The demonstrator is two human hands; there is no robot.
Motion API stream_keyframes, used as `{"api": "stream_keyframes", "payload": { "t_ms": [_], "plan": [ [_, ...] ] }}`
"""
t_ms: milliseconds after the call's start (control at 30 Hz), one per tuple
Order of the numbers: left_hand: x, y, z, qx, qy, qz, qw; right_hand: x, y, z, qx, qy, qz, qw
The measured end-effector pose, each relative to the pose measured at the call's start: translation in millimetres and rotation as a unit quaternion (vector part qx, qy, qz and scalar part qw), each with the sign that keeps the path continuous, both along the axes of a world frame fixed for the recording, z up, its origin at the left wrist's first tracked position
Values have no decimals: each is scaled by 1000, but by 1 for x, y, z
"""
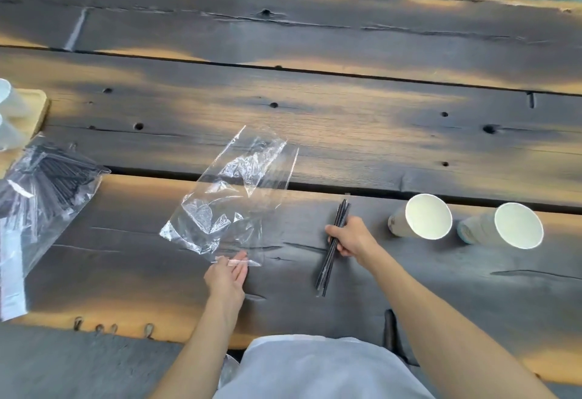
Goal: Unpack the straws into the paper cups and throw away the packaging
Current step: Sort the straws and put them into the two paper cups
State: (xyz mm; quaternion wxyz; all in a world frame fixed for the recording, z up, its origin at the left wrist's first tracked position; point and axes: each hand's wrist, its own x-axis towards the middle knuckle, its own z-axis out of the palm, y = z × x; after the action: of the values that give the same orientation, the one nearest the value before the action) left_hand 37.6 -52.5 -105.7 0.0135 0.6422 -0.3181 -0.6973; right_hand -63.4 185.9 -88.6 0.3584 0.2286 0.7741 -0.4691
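Note:
My right hand (352, 238) grips a small bundle of black straws (329, 268) near its middle, just above the dark wooden table (346, 121). An empty clear plastic wrapper (233, 197) lies crumpled to the left of the straws. My left hand (228, 275) is at the wrapper's near edge, fingers extended and touching it. Two white paper cups stand to the right, one (423, 217) close to my right hand and the other (507, 225) farther right. Both look empty.
At the left edge lies a larger clear bag of black straws (53, 178) with white packaging (11, 275) beside it. A wooden tray (34, 112) holding pale cups sits at the far left. A gap between planks (378, 192) runs behind the cups.

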Motion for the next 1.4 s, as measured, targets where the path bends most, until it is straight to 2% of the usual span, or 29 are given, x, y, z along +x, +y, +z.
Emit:
{"api": "stream_keyframes", "payload": {
  "t_ms": [100, 167, 267, 333, 400, 467, 533, 600, 633, 700, 767, 933, 1067, 1233, 1400],
  "plan": [
    [-2, 8, 1, -22, -47, -15, 999, -1, -4, -1, 28, -2, 52, 998],
    [-4, 10, 3, -37, -76, 12, 996, -2, -6, -2, 48, 7, 77, 996],
    [-7, 9, 7, -104, -146, 36, 983, -1, -6, -9, 46, 8, 37, 998],
    [-9, 10, 12, -207, -188, 13, 960, 0, -2, -13, 48, 7, -11, 999],
    [-11, 16, 25, -306, -156, -28, 939, 3, 4, -12, 65, 10, -41, 997],
    [-14, 23, 34, -370, -90, -108, 918, 8, 12, -9, 72, 17, -64, 995],
    [-18, 32, 37, -399, -11, -222, 890, 15, 20, -11, 76, 29, -80, 993],
    [-26, 47, 33, -367, 40, -362, 856, 23, 26, -13, 76, 38, -98, 992],
    [-29, 55, 26, -357, 45, -440, 823, 28, 30, -15, 76, 38, -105, 991],
    [-34, 68, 10, -377, 28, -562, 736, 37, 35, -16, 76, 36, -115, 990],
    [-38, 76, -3, -395, 6, -606, 690, 45, 38, -17, 83, 35, -112, 990],
    [-45, 83, -12, -415, -26, -648, 638, 55, 35, -17, 111, 50, -50, 991],
    [-53, 85, -11, -415, -51, -661, 623, 56, 22, -14, 127, 74, 29, 989],
    [-60, 87, -5, -387, -38, -624, 678, 53, 7, -15, 164, 134, 170, 962],
    [-55, 101, -14, -369, -51, -647, 665, 46, 1, -17, 229, 141, 242, 932]
  ]
}}
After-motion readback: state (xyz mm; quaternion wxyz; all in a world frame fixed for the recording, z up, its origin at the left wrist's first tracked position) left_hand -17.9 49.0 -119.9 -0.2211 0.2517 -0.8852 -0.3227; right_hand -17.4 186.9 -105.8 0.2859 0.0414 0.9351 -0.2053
